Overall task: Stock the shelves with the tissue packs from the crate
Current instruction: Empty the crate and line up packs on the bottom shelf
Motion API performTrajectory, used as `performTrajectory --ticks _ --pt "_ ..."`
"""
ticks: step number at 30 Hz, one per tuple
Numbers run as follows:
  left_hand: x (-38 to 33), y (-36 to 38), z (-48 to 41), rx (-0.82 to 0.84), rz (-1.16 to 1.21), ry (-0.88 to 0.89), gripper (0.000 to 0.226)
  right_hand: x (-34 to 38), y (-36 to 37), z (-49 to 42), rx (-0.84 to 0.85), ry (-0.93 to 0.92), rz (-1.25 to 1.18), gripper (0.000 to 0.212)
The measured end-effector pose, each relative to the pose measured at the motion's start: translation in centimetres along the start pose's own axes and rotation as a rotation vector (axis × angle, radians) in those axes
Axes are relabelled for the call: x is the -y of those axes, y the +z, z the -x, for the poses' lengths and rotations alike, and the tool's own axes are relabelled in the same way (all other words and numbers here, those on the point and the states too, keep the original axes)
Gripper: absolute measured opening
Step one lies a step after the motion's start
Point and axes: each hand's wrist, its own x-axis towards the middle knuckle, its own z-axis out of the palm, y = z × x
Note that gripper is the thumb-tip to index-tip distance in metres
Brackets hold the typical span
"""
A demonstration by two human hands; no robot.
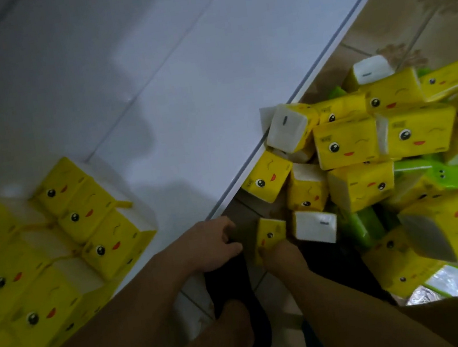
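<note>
Looks like pick-up step. My right grip (282, 255) grasps a yellow tissue pack (269, 230); left grip (211, 246) curled, contents unclear. Next, probably: lift to shelf (212, 102) up-left.

Left forearm (130, 313): bare, enters from lower left, extends up and right. Left hand (212, 243): back facing camera, fingers (225, 226) loosely curled, thumb (232, 250) set opposite them, gap between; nothing visibly held.

Right forearm (342, 298): bare, enters from lower right, extends up and left. Right hand (281, 252): lowered, fingers wrapped round lower end of yellow tissue pack (270, 232), pack upright in grip.

Hands close together, not touching. Wrists roughly straight. Bare leg (229, 329) low between forearms.
</note>
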Motion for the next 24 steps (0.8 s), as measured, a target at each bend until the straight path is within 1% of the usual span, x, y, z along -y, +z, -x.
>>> performTrajectory --ticks 1,2,4,5,6,7,8,10,12,14,16,17,18,19,20,21,22,24 --pt "0.4 0.0 -0.2 0.004 0.008 -0.009 0.053 0.3 0.2 -0.4 -0.013 0.028 -0.043 0.042" --pt "0.8 -0.1 -0.4 0.007 0.016 -0.017 0.053 0.3 0.5 -0.8 -0.031 0.079 -0.110 0.051" --pt "1.1 -0.2 -0.9 0.008 0.033 -0.027 0.053 -0.1 0.9 -2.0 -0.028 0.199 -0.260 0.084" --pt "1.1 -0.3 -1.1 0.003 0.039 -0.031 0.053 -0.5 1.1 -2.6 0.006 0.234 -0.295 0.090" --pt "1.0 -0.4 -1.3 0.001 0.042 -0.032 0.053 -1.3 1.6 -4.0 0.046 0.242 -0.285 0.084" --pt "0.9 -0.5 -1.3 0.002 0.042 -0.034 0.053 -1.8 1.6 -5.0 0.081 0.234 -0.236 0.072" --pt "0.8 -0.6 -1.3 0.002 0.043 -0.034 0.053 -1.3 0.6 -4.2 0.089 0.189 -0.167 0.059" --pt "0.5 -0.8 -1.1 -0.012 0.047 -0.026 0.052 -0.2 -1.4 -2.6 0.062 0.094 0.013 0.040" --pt "0.1 -1.0 -0.4 -0.044 0.050 -0.018 0.052 0.7 -2.6 -1.0 0.028 -0.007 0.121 0.029" --pt "-0.4 -1.1 0.6 -0.067 0.034 -0.020 0.053 1.5 -4.0 0.6 0.046 -0.100 0.081 0.022" --pt "-0.8 -1.3 1.7 -0.082 0.016 -0.026 0.057 2.3 -5.5 2.5 0.036 -0.168 0.162 0.027" --pt "-1.1 -1.4 2.2 -0.088 0.017 -0.030 0.059 2.8 -6.4 3.6 -0.001 -0.200 0.175 0.026" --pt "-1.3 -1.4 2.7 -0.090 0.026 -0.034 0.062 3.0 -7.3 4.6 -0.011 -0.262 0.240 0.023" --pt "-1.5 -1.5 3.0 -0.091 0.034 -0.031 0.063 3.2 -8.0 5.2 0.011 -0.289 0.225 0.020" --pt "-1.7 -1.4 3.1 -0.088 0.038 -0.027 0.063 3.0 -8.0 5.1 -0.013 -0.371 0.227 0.020" --pt "-1.8 -1.3 3.0 -0.087 0.033 -0.018 0.062 2.8 -8.0 5.3 0.017 -0.295 0.194 0.020" --pt "-1.9 -1.1 2.9 -0.086 0.028 -0.005 0.061 2.3 -7.8 5.2 -0.031 -0.232 0.143 0.025" --pt "-1.8 -0.6 2.4 -0.077 0.030 0.005 0.062 1.0 -6.4 4.3 0.046 -0.024 0.097 0.041"
